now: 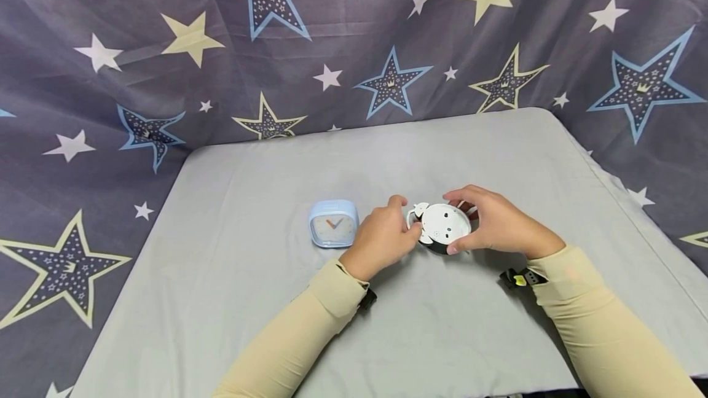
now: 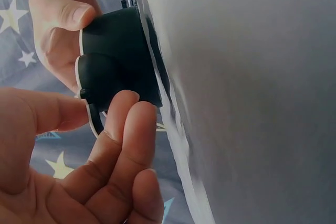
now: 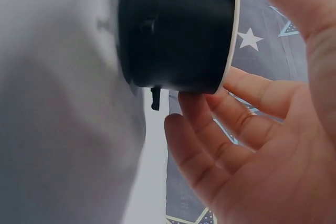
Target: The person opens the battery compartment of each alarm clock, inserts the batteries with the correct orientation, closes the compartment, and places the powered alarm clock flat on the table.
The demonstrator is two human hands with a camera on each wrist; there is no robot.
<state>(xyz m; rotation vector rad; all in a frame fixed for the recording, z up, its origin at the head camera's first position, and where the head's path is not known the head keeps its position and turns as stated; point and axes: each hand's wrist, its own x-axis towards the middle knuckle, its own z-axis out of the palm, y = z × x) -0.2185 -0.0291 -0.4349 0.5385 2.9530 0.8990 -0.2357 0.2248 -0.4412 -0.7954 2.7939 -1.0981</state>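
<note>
Head view: the left hand [image 1: 384, 235] pinches the eared edge of a white-faced dark object [image 1: 445, 221] on the grey desk [image 1: 221, 281], the right hand [image 1: 492, 221] grips its round rim between thumb and fingers — opposed holds that likely steady it face up — while a blue clock [image 1: 334, 230] stands just beside the left hand

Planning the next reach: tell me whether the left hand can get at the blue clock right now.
Likely yes: the blue clock stands close beside the left hand, with nothing visible between them, though that hand would probably have to leave the white-faced object first.
</note>
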